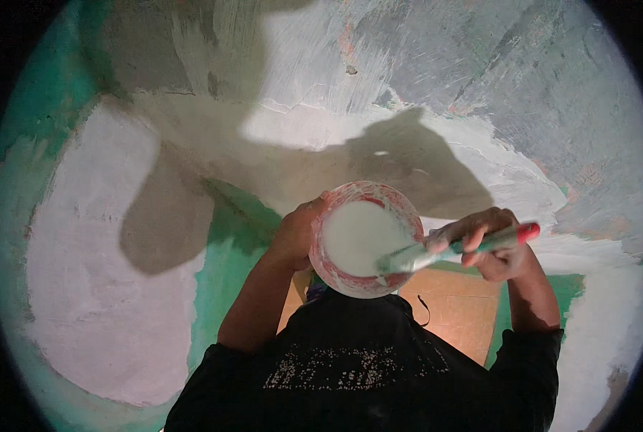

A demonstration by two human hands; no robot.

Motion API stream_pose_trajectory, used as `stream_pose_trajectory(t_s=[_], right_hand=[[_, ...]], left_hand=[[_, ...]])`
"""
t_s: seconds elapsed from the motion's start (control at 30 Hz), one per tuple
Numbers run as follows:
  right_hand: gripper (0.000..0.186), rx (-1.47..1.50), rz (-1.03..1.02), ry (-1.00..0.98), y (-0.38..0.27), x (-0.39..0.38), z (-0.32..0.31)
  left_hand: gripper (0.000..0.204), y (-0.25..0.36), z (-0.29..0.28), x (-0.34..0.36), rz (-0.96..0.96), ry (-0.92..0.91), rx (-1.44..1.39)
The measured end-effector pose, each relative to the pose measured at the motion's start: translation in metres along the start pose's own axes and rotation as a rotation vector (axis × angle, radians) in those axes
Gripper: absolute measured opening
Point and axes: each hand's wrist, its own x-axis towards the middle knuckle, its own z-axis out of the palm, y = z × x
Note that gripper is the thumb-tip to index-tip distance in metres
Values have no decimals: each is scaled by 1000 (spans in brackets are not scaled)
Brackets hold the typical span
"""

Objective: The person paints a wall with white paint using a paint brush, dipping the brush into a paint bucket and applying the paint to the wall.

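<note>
Head view: the bowl (325,266) is taken as reference. Surrounding it, a patchy wall (113,273) is seen, coated in white, grey and green. Below it, a black shirt (379,338) is worn by the person, marked across the chest with pale dots. To its lower right, an orange-tan floor (455,306) is partly exposed. Above it, a dark shadow (422,162) is cast on the wall. The bowl itself is held in front of the shirt, its pinkish inner side streaked white; white liquid (354,230) is contained. At its right, the right hand (491,245) is closed around a brush (426,253), red-tipped and green-handled. The bristles are slanted over the bowl's right rim; contact with the liquid cannot be told. At its left, the rim is gripped by the left hand (298,234); the fingers underneath are hidden.
</note>
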Motion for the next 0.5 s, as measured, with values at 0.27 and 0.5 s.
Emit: stream_pose_trajectory(t_s=[0.27, 0.5], right_hand=[[28, -33, 60, 503, 12, 4, 7], [24, -49, 194, 522, 14, 10, 7]], left_hand=[[48, -17, -13, 8, 252, -120, 551], [48, -6, 11, -6, 356, -130, 797]])
